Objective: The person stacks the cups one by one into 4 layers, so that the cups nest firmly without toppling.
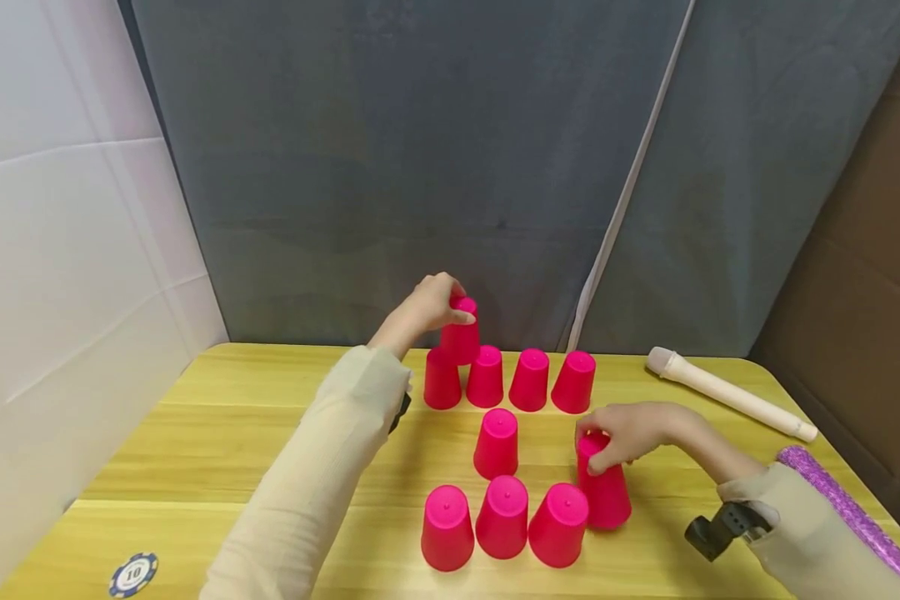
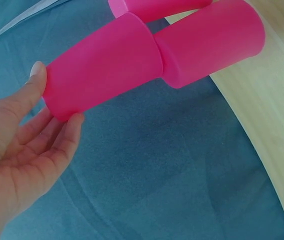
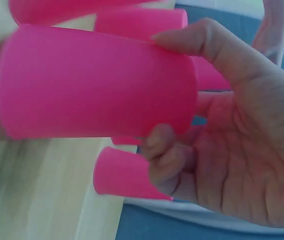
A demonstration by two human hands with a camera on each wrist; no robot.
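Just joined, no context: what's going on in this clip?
A person is handling pink cups on a wooden table. The left hand holds a cup on top of the back row of four. The right hand grips another cup beside the front three. One cup stands alone between the rows.

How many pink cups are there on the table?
10. Four stand in a back row, one sits on top of that row under the left hand, one in the middle, three in front, one in the right hand. None seem hidden.
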